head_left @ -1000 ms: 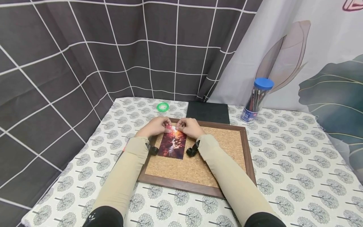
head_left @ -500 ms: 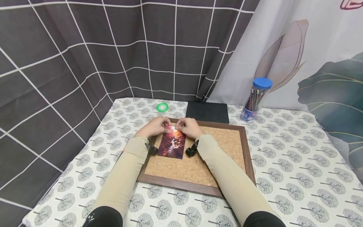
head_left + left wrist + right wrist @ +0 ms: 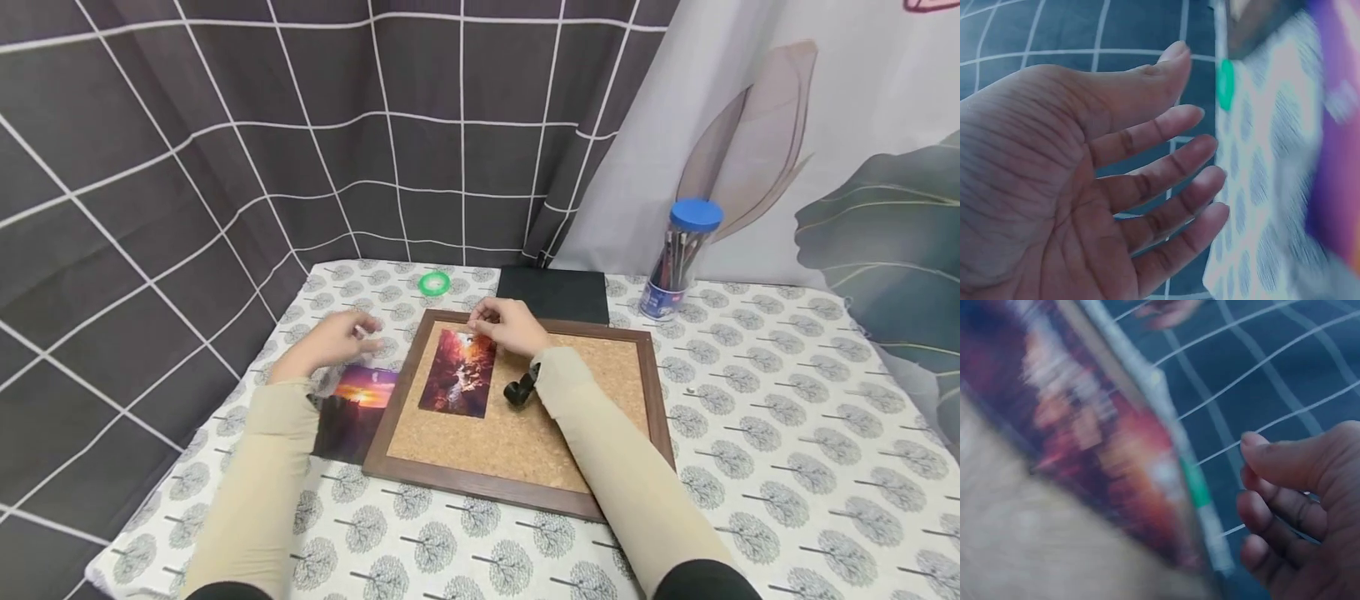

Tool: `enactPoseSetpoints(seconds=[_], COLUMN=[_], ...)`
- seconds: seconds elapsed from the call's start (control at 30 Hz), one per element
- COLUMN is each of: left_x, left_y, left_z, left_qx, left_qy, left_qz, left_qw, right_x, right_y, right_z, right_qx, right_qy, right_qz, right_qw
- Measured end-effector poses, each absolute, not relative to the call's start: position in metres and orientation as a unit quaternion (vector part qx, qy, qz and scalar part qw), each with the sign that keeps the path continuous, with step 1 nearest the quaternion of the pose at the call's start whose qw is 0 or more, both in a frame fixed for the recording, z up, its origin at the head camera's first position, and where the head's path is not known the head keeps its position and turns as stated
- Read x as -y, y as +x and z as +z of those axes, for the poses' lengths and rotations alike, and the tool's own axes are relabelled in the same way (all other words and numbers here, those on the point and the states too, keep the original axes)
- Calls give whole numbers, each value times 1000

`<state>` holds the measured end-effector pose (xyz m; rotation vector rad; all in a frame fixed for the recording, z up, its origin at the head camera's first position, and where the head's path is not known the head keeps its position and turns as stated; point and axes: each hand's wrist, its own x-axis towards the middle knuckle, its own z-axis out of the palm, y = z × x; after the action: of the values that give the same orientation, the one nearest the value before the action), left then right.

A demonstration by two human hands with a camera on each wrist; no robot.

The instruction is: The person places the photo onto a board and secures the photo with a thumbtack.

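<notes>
A framed cork board (image 3: 517, 450) lies on the table with a red and dark photo print (image 3: 457, 375) on its upper left part. My right hand (image 3: 513, 325) hovers at the print's top right corner; in the right wrist view its fingers are loosely curled, with nothing between them. Left of the board, my left hand (image 3: 337, 340) is lifted over a second photo print with a purple and orange sunset (image 3: 367, 392). Relaxed, spread fingers (image 3: 1172, 206) and an empty palm show in the left wrist view. The board's left edge overlaps the sunset print.
Behind the board are a green tape roll (image 3: 434, 284) and a flat black item (image 3: 558, 293). A clear jar of pencils with a blue lid (image 3: 678, 258) stands at the back right. Curtains (image 3: 420, 150) rise behind the tree-patterned tablecloth (image 3: 780, 400).
My left hand has left the red print's top edge and moved left off the board, uncovering the sunset print. My right hand has lifted slightly at the corner. The red print stays in place.
</notes>
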<state>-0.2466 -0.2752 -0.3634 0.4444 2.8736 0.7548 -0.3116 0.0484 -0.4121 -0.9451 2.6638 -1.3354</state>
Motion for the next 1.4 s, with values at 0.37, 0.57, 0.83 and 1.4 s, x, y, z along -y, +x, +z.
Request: enactPoseSetpoints(seconds=[0.37, 0.57, 0.83, 1.4], left_x=[301, 300, 311, 328], left_y=[-213, -202, -198, -209], left_z=[-392, -393, -397, -415], left_qx=[-951, -949, -944, -804], left_qy=[158, 165, 158, 118], left_qz=[241, 237, 253, 507], left_qw=[116, 126, 143, 287], right_x=[-193, -300, -353, -366], right_y=[-272, -237, -219, -226], right_z=[-367, -398, -438, -449], right_qx=[-879, -918, -911, -897], right_qy=[-328, -234, -170, -255], right_qz=[-344, -318, -376, -360], right_qw=[-18, -31, 21, -3])
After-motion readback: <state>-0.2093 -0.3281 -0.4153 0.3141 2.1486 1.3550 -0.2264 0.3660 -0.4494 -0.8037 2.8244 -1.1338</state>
